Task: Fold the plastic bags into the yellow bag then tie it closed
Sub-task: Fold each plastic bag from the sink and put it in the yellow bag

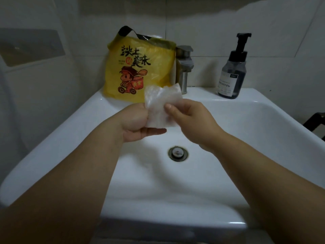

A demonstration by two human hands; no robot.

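Observation:
A yellow bag (140, 67) with black handles and a cartoon print stands upright on the back rim of the sink, its mouth open at the top. In front of it, over the basin, I hold a small folded clear plastic bag (161, 106) between both hands. My left hand (135, 123) grips its left edge with curled fingers. My right hand (190, 117) pinches its right edge, thumb on the front. The folded bag's lower part is hidden behind my fingers.
A white sink (255, 138) fills the view, with a metal drain (178, 153) in the basin. A steel tap (184, 67) rises behind the yellow bag. A dark pump bottle (232, 73) stands at the back right. Tiled wall behind.

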